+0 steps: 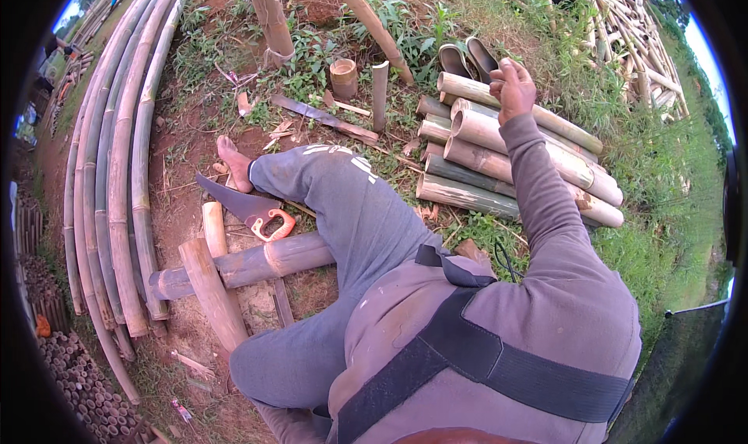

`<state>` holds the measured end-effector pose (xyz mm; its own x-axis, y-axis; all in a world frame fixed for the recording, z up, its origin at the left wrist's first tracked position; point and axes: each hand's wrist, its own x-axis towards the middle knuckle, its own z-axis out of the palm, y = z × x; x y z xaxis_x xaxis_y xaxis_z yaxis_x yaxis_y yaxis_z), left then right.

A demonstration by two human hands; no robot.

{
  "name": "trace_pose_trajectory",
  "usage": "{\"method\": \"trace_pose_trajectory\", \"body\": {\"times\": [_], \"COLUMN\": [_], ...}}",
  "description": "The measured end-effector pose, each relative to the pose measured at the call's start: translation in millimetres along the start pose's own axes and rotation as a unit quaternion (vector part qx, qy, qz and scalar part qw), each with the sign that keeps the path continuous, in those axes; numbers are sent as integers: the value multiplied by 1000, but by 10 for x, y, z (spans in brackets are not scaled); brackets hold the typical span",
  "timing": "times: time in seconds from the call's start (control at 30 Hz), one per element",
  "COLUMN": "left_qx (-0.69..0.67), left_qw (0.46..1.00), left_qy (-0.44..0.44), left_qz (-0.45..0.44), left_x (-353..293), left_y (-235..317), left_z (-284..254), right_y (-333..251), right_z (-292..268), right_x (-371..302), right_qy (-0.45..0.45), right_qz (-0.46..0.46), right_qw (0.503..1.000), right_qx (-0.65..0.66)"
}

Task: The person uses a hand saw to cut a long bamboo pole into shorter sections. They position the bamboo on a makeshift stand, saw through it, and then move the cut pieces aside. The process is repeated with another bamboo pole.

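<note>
Presently, the right hand point(512, 95) is raised, fingers partly curled and half open, with nothing seen in its grasp. It appears over the stack of cut bamboo sections point(483, 160); contact cannot be determined. A pair of dark shoes point(455, 61) lies just left of it. The left hand is out of sight beyond its sleeve point(288, 423), so its grip cannot be told. An orange-handled handsaw point(238, 202) lies well left of the right hand, beside a dark bamboo length point(249, 266).
</note>
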<state>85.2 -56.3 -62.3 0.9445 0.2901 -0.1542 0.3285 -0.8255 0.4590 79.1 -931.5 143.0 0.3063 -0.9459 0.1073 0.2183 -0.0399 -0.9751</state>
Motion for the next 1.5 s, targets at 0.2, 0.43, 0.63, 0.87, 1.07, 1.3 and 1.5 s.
{"method": "trace_pose_trajectory", "body": {"times": [0.2,0.43,0.63,0.87,1.07,1.3,1.5], "left_qx": [-12,-305,-605,-551,-65,62,69], "left_qw": [989,879,700,708,894,969,979], "left_qy": [95,277,160,-26,-165,-143,-130], "left_qz": [112,241,345,441,411,190,142], "left_x": [139,237,-91,-217,-438,666,984], "left_y": [981,2436,4266,4758,4413,2465,1836], "left_z": [-836,-2744,-2677,-1613,-1101,-1295,-1451], "right_y": [733,-188,-1502,-1919,-1583,-947,-328], "right_z": [1091,2492,2732,2436,728,-1325,-2595], "right_x": [-2020,-4028,-3711,-2376,-344,1046,1195], "right_qy": [-392,-669,-487,-502,-350,-218,-185], "right_qz": [-30,-296,-448,-523,-531,-411,-224], "right_qw": [903,679,746,675,691,681,674], "right_qx": [-174,66,76,-133,-343,-566,-680]}}
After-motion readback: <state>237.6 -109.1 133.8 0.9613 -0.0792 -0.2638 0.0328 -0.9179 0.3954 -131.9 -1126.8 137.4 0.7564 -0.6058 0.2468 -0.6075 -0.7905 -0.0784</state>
